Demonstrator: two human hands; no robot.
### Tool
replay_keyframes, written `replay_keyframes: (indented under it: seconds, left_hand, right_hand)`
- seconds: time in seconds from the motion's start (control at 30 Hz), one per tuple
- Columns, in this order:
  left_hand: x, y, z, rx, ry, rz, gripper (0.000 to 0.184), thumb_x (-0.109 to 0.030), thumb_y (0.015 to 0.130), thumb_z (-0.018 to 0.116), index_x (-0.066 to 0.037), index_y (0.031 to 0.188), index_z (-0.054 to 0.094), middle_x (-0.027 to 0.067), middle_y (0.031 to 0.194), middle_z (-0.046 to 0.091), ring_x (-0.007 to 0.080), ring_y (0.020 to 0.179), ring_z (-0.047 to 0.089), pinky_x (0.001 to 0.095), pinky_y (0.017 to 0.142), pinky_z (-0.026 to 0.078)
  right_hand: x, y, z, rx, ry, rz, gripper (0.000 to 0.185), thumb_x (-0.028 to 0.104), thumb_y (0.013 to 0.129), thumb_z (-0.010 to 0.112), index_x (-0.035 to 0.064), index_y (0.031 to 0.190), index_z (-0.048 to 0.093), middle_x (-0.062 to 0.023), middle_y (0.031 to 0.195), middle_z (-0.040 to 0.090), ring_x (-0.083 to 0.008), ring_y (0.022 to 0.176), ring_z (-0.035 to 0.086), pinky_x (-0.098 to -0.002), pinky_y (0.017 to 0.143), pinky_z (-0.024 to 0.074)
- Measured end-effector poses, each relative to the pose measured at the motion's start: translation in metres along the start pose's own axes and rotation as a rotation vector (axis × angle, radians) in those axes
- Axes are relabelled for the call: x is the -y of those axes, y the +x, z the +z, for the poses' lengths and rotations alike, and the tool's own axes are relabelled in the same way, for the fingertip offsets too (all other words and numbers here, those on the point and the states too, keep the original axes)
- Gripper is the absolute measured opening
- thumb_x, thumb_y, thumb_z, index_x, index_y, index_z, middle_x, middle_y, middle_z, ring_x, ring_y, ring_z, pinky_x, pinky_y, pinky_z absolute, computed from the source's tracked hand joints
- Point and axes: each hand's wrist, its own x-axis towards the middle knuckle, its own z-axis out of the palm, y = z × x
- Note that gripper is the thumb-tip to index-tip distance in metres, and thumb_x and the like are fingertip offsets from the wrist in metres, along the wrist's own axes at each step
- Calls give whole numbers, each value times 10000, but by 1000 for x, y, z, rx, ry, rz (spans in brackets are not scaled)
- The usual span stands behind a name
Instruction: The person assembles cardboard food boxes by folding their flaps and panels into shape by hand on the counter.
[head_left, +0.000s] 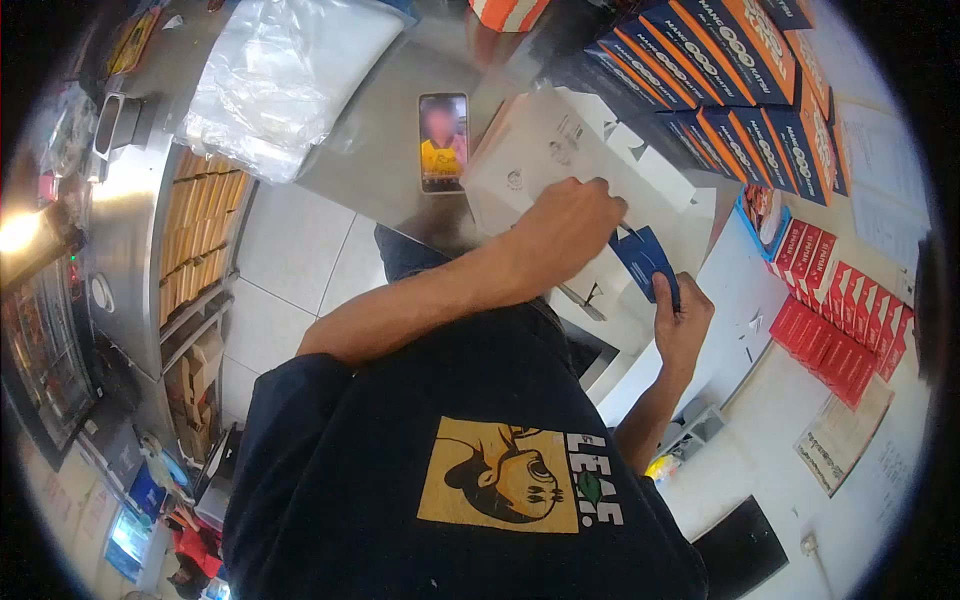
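Observation:
My left hand (575, 228) reaches over a pale printed sheet (515, 150), its fingers closed around a thin metallic tool (627, 229). That tool's tip meets the upper edge of a dark blue card (645, 262). I cannot make out exactly which kind of tool it is. My right hand (684, 318) pinches the card's lower edge between thumb and fingers. White lines or slits show on the card. Below my left hand, close to my body, lies another slim object (582, 301) with a dark end, partly hidden.
A phone (443, 143) showing a person lies left of the sheet. Clear plastic bags (285, 80) sit further left. Stacked blue-and-orange boxes (735, 75) and red boxes (825, 345) stand right. A shelf (195, 235) holds folded cartons; small scraps (755, 322) lie right.

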Motion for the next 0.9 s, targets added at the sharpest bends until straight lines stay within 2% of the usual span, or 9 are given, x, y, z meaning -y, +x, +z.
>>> replay_keyframes:
  seconds: [0.2, 0.5, 0.6, 0.67, 0.73, 0.77, 0.83, 0.87, 0.9]
  left_hand:
    - [-36, 2, -25, -8, -60, 111, 191, -5, 804, 631, 21, 993, 641, 187, 1049, 617, 348, 897, 688, 423, 771, 565]
    - [-25, 1, -7, -64, -8, 364, 461, -60, 875, 609, 26, 1327, 572, 176, 1140, 562, 324, 1036, 686, 370, 836, 583]
    - [-18, -4, -2, 9, -112, 340, 428, -136, 941, 583, -1, 1347, 563, 190, 1135, 558, 350, 1085, 659, 379, 842, 587]
    - [-18, -7, 8, -118, -52, 308, 532, -332, 938, 648, -24, 1362, 551, 194, 1096, 549, 393, 1141, 601, 438, 841, 568]
    - [-10, -15, 11, -85, -106, 275, 590, -425, 891, 690, -23, 1305, 565, 188, 1077, 545, 407, 1149, 575, 458, 857, 548]
    - [-5, -19, 14, -55, -158, 235, 657, -519, 844, 733, -23, 1247, 579, 183, 1057, 541, 420, 1156, 549, 478, 873, 528]
    - [11, -30, 48, -117, -172, 220, 667, -529, 779, 781, -29, 1172, 579, 177, 1057, 534, 408, 1132, 540, 476, 892, 511]
    - [21, -34, 65, -179, -184, 208, 680, -539, 714, 829, -36, 1097, 578, 172, 1057, 528, 395, 1109, 530, 474, 912, 493]
    - [29, -38, 75, -178, -181, 204, 680, -539, 714, 829, -36, 1097, 578, 172, 1057, 528, 395, 1109, 530, 474, 912, 493]
  right_hand:
    - [28, 14, -14, 100, 138, -14, 312, 181, 936, 700, -35, 760, 561, -113, 632, 495, -214, 535, 432, -343, 535, 380]
    - [34, 12, -6, 195, 413, -69, 276, 176, 908, 727, -50, 808, 605, -88, 652, 470, -194, 569, 432, -330, 549, 368]
    - [31, 9, -1, 165, 399, -19, 259, 186, 901, 735, -53, 859, 645, -97, 725, 526, -204, 635, 498, -327, 587, 401]
    - [26, 6, 7, 175, 337, 27, 255, 195, 897, 741, -49, 895, 668, -110, 801, 572, -208, 708, 553, -327, 622, 427]
    - [15, 9, 40, -378, 308, -143, 348, 233, 928, 725, -33, 1136, 643, -145, 1084, 625, -250, 1002, 608, -335, 784, 489]
    - [1, 9, 58, -378, 309, -144, 348, 233, 928, 725, -33, 1136, 643, -145, 1084, 625, -250, 1002, 608, -335, 784, 489]
    - [-26, 9, 89, -680, 630, 269, 557, 263, 951, 707, -9, 1384, 487, -161, 1319, 561, -313, 1259, 528, -378, 963, 483]
    - [-5, 20, 79, -678, 1019, 488, 654, 258, 958, 695, 0, 1466, 373, -163, 1375, 549, -341, 1272, 547, -409, 1009, 500]
    - [-27, 19, 86, -675, 1023, 490, 654, 258, 958, 695, 0, 1466, 373, -163, 1375, 549, -341, 1272, 547, -409, 1009, 500]
